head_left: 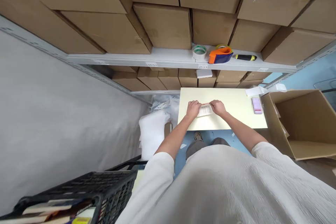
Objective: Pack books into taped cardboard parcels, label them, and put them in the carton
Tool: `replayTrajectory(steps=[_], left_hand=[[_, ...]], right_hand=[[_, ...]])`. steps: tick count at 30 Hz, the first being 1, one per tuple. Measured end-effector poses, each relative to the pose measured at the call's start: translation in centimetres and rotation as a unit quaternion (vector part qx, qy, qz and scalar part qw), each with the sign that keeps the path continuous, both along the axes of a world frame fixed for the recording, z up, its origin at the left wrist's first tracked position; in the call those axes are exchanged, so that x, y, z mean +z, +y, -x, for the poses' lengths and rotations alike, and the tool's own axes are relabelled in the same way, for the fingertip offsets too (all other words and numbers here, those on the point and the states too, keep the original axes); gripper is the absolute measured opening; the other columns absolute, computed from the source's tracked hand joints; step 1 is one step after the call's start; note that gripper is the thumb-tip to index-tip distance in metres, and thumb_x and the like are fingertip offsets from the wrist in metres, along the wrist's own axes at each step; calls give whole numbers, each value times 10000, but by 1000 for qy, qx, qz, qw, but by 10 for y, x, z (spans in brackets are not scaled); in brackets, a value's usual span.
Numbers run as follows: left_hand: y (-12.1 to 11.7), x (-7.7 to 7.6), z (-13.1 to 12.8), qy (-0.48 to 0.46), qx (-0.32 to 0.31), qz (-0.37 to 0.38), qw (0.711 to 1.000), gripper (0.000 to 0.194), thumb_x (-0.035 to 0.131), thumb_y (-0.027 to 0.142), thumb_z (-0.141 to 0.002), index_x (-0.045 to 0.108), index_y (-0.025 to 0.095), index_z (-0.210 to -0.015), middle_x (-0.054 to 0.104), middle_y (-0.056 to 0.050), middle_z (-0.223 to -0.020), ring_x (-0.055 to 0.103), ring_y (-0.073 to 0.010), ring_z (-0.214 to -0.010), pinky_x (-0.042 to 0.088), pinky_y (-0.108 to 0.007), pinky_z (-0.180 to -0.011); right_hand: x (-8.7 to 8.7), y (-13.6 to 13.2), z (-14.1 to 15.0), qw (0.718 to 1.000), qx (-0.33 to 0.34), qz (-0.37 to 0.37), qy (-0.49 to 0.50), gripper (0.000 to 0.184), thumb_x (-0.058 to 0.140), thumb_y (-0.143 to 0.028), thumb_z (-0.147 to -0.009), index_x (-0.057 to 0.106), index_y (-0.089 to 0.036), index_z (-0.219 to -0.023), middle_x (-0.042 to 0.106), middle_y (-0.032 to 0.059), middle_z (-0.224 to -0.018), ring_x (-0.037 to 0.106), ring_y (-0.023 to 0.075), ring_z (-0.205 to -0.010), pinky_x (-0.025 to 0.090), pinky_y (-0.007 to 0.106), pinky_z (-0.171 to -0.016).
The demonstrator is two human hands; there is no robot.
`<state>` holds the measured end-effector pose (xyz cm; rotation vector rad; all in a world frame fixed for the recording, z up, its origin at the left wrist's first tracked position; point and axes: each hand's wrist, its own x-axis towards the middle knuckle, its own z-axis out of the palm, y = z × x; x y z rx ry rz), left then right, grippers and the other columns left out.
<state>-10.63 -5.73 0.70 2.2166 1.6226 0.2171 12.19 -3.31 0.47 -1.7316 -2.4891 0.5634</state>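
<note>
Over the pale yellow tabletop (pixel 223 95), a small white packet with a printed, barcode-like label (pixel 205 110) is between my two hands. My left hand (pixel 193 107) closes its fingers on the packet's upper left corner. On the upper right corner, my right hand (pixel 217 106) has its fingers pinched shut. A thin orange strip runs along the top edge from one hand to the other. Whatever lies under my fingertips is hidden.
On the shelf edge sit a tape roll (pixel 199 52), an orange-and-blue tape dispenser (pixel 220 55) and a black-and-yellow cutter (pixel 245 57). A purple item (pixel 257 105) lies at the table's right. An open carton (pixel 301 119) stands beside it; a black crate (pixel 112 182) is lower left.
</note>
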Motion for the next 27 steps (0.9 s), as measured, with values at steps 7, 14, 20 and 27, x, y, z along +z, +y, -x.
replayTrajectory(steps=[7, 14, 20, 27], left_hand=[[24, -31, 16, -21, 8, 21, 1000, 373, 446, 233, -1105, 813, 263, -1166, 737, -133, -1174, 620, -307, -1153, 412, -441, -1015], [36, -58, 21, -38, 64, 96, 993, 362, 509, 198, -1065, 777, 259, -1301, 726, -108, -1362, 643, -302, -1254, 469, -411, -1073], [58, -82, 21, -23, 47, 152, 987, 430, 560, 213, -1016, 710, 256, -1417, 641, -91, -1527, 591, -294, -1396, 456, -374, -1166], [72, -105, 18, -14, 59, 219, 974, 563, 644, 299, -977, 596, 241, -1535, 570, -122, -1617, 506, -322, -1500, 425, -390, -1204]], right_hand=[[-16, 31, 21, 998, -31, 51, 35, 364, 470, -165, -1085, 793, -187, -1252, 748, 126, -1299, 698, 256, -1164, 534, 322, -981], [-40, 30, 20, 989, -69, 123, 44, 373, 513, -149, -1060, 779, -195, -1317, 695, 138, -1436, 677, 292, -1259, 545, 351, -1021], [-72, 10, 31, 969, -98, 200, 103, 426, 596, -141, -997, 756, -196, -1387, 704, 127, -1470, 697, 278, -1254, 522, 382, -1132], [-106, -1, 50, 923, -193, 278, 181, 494, 682, -222, -949, 729, -262, -1439, 770, 72, -1364, 735, 266, -1169, 549, 384, -1091]])
